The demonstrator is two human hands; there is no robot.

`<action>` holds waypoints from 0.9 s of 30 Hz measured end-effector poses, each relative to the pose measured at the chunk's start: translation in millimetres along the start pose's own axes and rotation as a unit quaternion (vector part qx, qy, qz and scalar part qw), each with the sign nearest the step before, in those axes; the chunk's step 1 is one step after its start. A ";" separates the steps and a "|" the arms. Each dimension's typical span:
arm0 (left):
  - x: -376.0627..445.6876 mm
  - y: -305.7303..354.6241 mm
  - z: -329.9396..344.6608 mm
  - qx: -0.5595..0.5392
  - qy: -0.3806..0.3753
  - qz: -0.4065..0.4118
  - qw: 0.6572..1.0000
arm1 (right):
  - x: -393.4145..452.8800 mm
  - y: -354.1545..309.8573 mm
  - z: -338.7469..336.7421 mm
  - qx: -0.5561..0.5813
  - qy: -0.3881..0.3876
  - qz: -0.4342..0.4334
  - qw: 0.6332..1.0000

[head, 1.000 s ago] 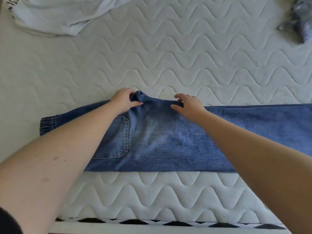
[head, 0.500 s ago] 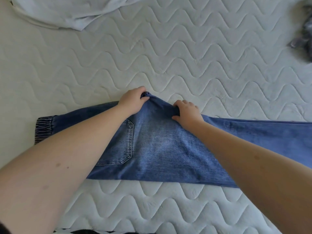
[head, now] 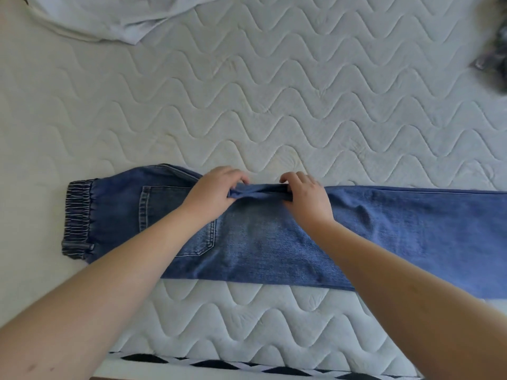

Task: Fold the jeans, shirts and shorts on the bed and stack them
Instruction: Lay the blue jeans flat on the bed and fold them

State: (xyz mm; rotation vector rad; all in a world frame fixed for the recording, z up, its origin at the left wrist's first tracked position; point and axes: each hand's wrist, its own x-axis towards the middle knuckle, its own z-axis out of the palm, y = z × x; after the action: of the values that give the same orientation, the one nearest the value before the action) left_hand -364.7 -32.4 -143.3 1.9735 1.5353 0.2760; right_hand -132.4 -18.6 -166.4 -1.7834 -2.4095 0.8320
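Lighting: soft, even daylight; faint shadows only. No glare. Wide-angle bowing at edges. Dark garment (head: 493, 58) at top right smeared by blur.

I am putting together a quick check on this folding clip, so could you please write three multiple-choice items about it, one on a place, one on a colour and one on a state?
1. Where is the elastic waistband of the jeans?
A. at the left end
B. at the right end
C. under the white shirt

2. What colour are the jeans?
A. black
B. blue
C. green

3. What are the two hands doing?
A. resting flat on the mattress
B. holding the white shirt
C. pinching the tucked crotch fold at the jeans' far edge

Answers:
1 A: the gathered waistband sits at the left end of the jeans.
2 B: the denim is plainly blue against the pale mattress.
3 C: the left hand and right hand have curled fingers gripping the fold, away from the white shirt.
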 end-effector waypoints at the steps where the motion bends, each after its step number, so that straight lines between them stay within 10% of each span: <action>1: -6.3 0.9 5.8 0.014 -0.008 0.003 1.000 | -6.6 4.3 -0.2 -0.004 0.008 0.001 1.000; 12: -10.6 7.3 24.0 0.089 0.061 -0.022 0.994 | -23.7 52.1 -9.7 0.016 0.064 0.069 0.995; 20: 25.3 16.5 13.3 0.107 0.065 -0.010 0.992 | 18.7 65.7 -30.0 -0.017 -0.048 0.087 0.995; 27: 63.0 5.7 11.8 0.270 -0.018 0.033 0.962 | 32.7 75.9 -26.3 -0.099 -0.041 0.042 0.993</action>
State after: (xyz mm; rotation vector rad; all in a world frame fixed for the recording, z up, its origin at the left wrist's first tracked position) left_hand -335.0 21.5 -162.0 2.4287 1.6437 -0.1773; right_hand -68.2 36.3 -185.9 -1.9679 -2.5660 0.7089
